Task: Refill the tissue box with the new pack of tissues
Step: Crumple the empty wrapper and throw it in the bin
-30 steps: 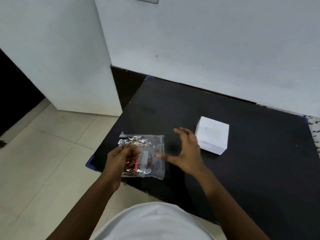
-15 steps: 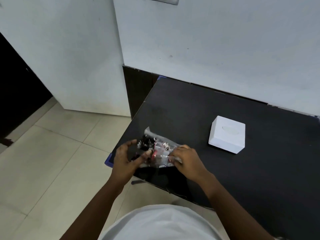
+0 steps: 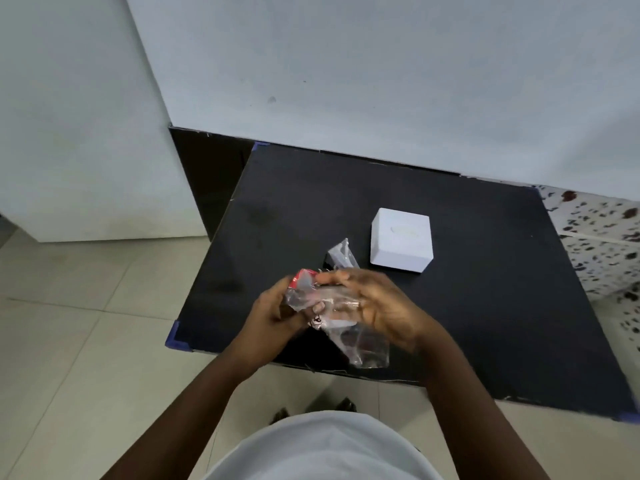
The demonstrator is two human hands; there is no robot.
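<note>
A white square tissue box (image 3: 401, 244) sits on the black table (image 3: 485, 306), its oval top slot facing up. In front of it I hold a crinkled clear plastic tissue pack (image 3: 363, 344) with red and silver print, raised above the table's near left part. My left hand (image 3: 273, 313) grips its left end by the red patch. My right hand (image 3: 377, 303) closes over the top of the pack from the right. A loose flap of plastic sticks up toward the box. Whatever is inside the pack is mostly hidden by my fingers.
The table stands against a pale wall (image 3: 381, 81), with blue tape at its corners. A white cabinet side (image 3: 86, 133) stands at the left on a beige tiled floor (image 3: 86, 341). A spotted white cloth (image 3: 602, 237) lies past the table's right edge.
My right hand came from open beside the box onto the pack. Both hands now crumple and twist the pack, which sits closer to the box in view. The camera shifted left.
</note>
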